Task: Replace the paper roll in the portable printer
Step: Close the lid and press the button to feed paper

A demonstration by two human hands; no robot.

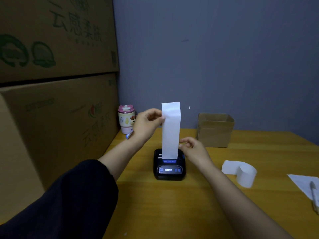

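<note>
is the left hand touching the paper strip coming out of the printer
Touching. The head view shows the left hand pinching the left edge of the upright paper strip, thumb tip overlapping the paper above the printer.

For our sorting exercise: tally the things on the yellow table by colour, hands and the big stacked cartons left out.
White: 4 – paper strip, paper roll, paper sheet, pen
Black: 1 – printer
Brown: 1 – small box
Pink and cream: 1 – tumbler
Total: 7

This is looking like a storeroom or back office. Big printed cartons are standing stacked beside a wooden desk against a bare wall.
</note>
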